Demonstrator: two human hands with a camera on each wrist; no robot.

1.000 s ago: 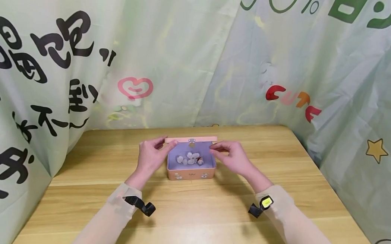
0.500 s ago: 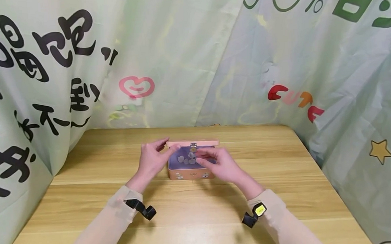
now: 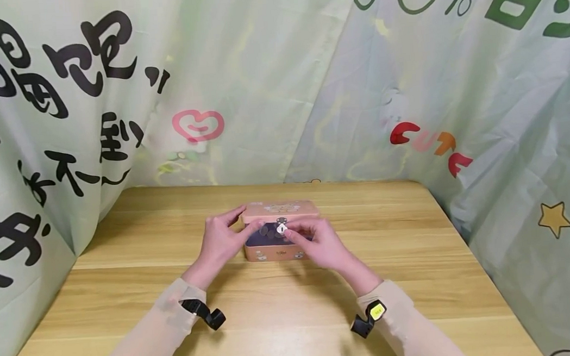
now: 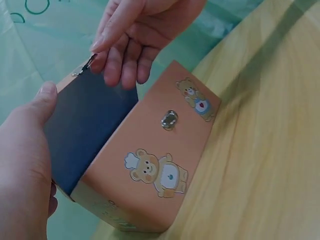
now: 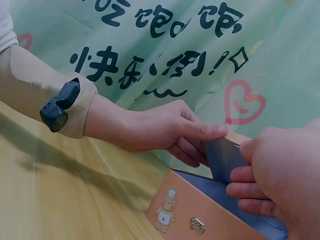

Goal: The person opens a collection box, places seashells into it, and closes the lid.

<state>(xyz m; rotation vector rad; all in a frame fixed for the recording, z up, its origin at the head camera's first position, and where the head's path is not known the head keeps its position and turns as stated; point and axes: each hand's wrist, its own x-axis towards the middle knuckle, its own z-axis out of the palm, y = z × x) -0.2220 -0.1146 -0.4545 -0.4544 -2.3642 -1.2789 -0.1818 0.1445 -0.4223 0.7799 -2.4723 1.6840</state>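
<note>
An orange tin box with printed bears sits on the table, its hinged lid tilted partway down over the dark blue inside. My left hand grips the lid at its left side, thumb on the front edge in the left wrist view. At the middle of the lid's front edge, my right hand pinches the small metal clasp between thumb and forefinger, its other fingers extended. A metal catch is on the box front. Pale pebble-like pieces lie inside, dim under the lid's shadow.
The box stands toward the back of a wooden table. Behind and beside it hangs a pale green curtain with printed writing. A black camera is strapped to my left wrist, another to my right.
The lid has tipped forward and down, so its patterned top now shows and the inside is darker. My right hand has moved left from the box's right side to the clasp.
</note>
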